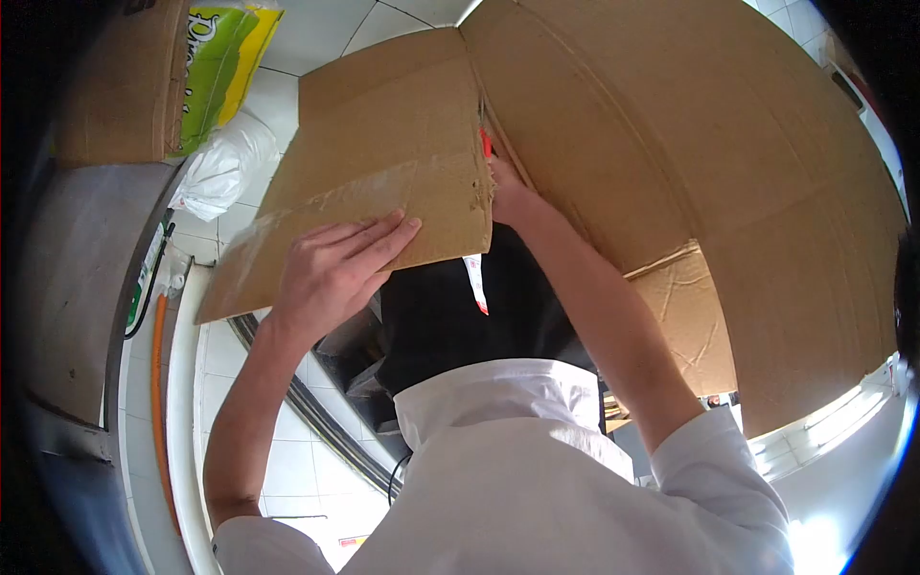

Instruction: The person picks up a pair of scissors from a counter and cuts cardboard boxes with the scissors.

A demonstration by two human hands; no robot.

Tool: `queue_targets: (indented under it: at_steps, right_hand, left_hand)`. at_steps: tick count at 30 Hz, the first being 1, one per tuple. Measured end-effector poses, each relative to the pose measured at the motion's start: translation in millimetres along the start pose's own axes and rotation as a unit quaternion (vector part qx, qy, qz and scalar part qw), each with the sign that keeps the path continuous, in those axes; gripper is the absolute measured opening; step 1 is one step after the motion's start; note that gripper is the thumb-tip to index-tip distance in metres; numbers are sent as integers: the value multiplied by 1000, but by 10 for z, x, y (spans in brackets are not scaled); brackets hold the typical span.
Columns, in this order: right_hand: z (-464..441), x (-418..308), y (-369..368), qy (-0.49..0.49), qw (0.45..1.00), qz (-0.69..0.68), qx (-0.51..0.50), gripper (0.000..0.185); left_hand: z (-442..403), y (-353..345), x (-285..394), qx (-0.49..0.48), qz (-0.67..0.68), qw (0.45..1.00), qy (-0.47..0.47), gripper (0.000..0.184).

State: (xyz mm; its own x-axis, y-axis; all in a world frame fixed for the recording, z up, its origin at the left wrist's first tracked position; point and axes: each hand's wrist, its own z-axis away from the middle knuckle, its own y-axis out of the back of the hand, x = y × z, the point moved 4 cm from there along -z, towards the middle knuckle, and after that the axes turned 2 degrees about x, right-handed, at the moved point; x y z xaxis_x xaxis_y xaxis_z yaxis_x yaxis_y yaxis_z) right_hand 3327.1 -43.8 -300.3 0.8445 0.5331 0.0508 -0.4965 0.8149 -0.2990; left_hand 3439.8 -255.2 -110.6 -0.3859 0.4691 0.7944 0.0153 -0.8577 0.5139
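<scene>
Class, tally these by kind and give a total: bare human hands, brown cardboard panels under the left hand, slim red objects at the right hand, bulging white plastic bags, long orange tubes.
Bare human hands: 2 (left hand, right hand)
Brown cardboard panel under the left hand: 1
Slim red object, partly hidden: 1
Bulging white plastic bag: 1
Long orange tube: 1
Total: 6

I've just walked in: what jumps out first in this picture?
Most likely the large brown cardboard sheet filling the upper right. The left hand is on a smaller cardboard panel beside it; the right hand is at that panel's edge, near something small and red. A green-and-yellow bag brightens the upper left.
</scene>
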Motion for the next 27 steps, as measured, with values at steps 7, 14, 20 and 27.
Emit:
queue_targets:
  at_steps: [7,14,20,27]
  right_hand:
    - [583,-653,-25,-133,988,-23,-77,46]
    - [173,-921,182,-202,964,166,43,53]
    - [-9,-820,268,-214,953,215,11,62]
    - [-201,-698,345,-225,942,247,33,53]
  left_hand:
    - [191,-215,-231,23,113,989,95,42]
    - [20,-399,-78,70,95,991,66,39]
    - [-1,-320,-118,62,99,990,80,35]
    - [-101,-232,-244,76,128,985,83,32]
